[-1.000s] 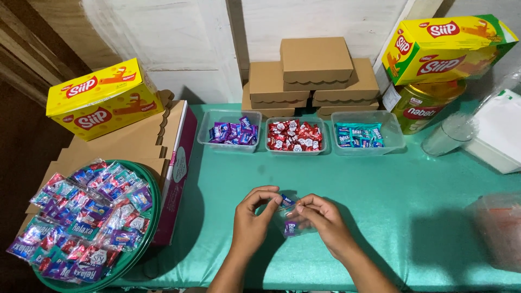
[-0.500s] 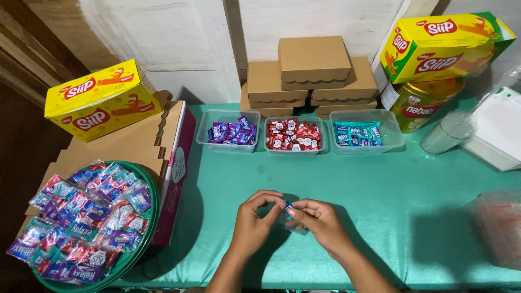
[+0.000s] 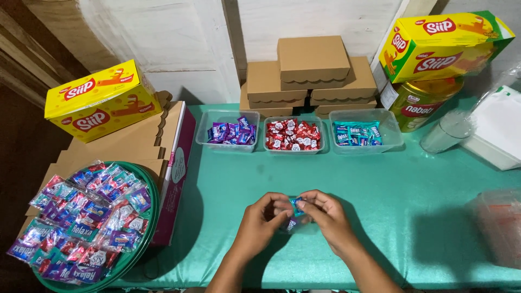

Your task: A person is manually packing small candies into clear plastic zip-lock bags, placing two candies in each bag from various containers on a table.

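Both grips, left hand (image 3: 260,220) and right hand (image 3: 325,214), pinching small clear candy packet (image 3: 293,218), blue wrappers inside

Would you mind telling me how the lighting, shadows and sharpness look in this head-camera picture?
Head view: light falls brightly and evenly on the green tablecloth; the left hand and right hand cast a soft shadow toward the near edge, the brown flat carton another to its right; far left is dim; the candy trays look sharp, while the clear bag at right looks hazy.
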